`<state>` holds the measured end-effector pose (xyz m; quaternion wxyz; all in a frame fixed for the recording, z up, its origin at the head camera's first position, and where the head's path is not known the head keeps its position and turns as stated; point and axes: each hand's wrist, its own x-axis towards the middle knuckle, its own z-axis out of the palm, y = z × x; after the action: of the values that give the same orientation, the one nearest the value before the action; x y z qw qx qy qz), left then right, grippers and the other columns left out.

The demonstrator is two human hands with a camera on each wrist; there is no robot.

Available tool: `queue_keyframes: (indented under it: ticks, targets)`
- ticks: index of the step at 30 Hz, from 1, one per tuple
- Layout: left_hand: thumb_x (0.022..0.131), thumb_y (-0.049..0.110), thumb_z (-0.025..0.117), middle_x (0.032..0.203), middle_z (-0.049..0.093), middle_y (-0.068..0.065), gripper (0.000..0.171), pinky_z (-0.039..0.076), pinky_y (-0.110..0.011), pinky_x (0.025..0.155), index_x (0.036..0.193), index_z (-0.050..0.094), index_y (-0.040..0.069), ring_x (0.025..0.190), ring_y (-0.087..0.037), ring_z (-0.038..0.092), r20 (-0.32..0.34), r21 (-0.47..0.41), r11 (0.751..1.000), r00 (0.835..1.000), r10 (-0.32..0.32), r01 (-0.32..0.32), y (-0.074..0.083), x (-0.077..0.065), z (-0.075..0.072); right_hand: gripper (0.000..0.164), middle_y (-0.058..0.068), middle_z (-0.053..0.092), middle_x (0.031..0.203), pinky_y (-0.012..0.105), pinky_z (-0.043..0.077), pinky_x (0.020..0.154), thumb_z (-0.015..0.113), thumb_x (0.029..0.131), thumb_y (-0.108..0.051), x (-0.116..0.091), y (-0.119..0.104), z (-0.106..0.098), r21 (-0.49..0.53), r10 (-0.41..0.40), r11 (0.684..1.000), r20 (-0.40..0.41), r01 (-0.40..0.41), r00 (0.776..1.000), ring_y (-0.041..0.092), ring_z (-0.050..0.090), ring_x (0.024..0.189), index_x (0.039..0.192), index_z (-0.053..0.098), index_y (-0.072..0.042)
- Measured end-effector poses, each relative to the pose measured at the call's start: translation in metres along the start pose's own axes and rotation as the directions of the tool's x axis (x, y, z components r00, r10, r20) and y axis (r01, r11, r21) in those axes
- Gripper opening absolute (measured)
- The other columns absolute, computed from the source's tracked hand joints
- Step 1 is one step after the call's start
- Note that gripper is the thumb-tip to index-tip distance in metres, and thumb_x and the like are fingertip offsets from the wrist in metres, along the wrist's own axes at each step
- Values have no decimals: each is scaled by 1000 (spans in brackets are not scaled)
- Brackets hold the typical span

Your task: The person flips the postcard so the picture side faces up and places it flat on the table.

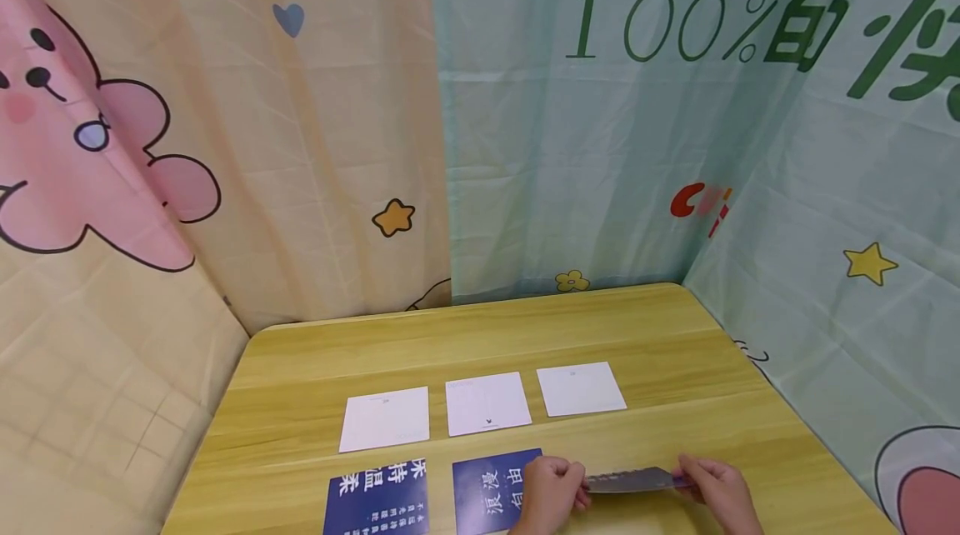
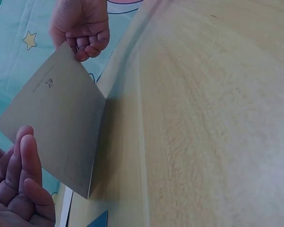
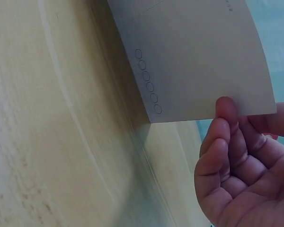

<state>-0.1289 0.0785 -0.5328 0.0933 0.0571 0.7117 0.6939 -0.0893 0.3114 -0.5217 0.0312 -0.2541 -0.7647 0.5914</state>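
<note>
A postcard (image 1: 630,481) is held between both hands at the front right of the table, tilted up so that the head view sees its dark printed face at a steep angle. My left hand (image 1: 551,492) pinches its left end; my right hand (image 1: 720,492) pinches its right end. In the left wrist view the postcard (image 2: 61,118) shows a plain back with a small printed mark, its lower edge at or near the tabletop. A row of small circles runs along the postcard (image 3: 189,61) in the right wrist view.
Beside my left hand lies a blue postcard (image 1: 480,510) with white characters, partly covered by that hand. Another blue card (image 1: 382,506) lies further left. Behind them three white cards (image 1: 386,420) form a row on the wooden table (image 1: 480,335). Printed curtains (image 1: 570,143) hang behind.
</note>
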Motion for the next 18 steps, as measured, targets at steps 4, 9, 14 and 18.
queue_keyframes:
  ticks: [4,9,14,18]
  targets:
    - [77,8,58,46,57,1,22,41,-20,38,57,65,4,37,-7,52,10,29,1000,1000,-6,6,-4,0,0,32,9,65,76,27,49,59,54,91,-18,0,-3,1,-120,16,993,-3,-16,1000,11,57,65,79,67,9]
    - [79,9,56,44,55,3,26,39,-20,38,55,64,5,36,-7,51,15,68,998,1000,-17,16,-7,0,1,34,12,65,81,28,47,60,52,92,-20,3,0,2,-229,-17,973,20,21,1000,13,55,69,80,67,8]
    - [79,9,56,43,54,4,26,39,-21,39,55,64,6,36,-7,51,18,82,996,1000,-19,17,-11,1,1,36,16,65,85,30,45,62,50,91,-24,7,3,2,-308,-33,950,51,47,998,17,56,74,81,68,6]
    - [79,10,57,42,53,5,26,39,-22,40,54,64,7,35,-6,49,13,121,993,1000,-3,2,-14,2,1,35,14,64,84,29,41,63,50,91,-25,9,5,4,-361,-59,930,53,74,997,18,53,73,79,69,3]
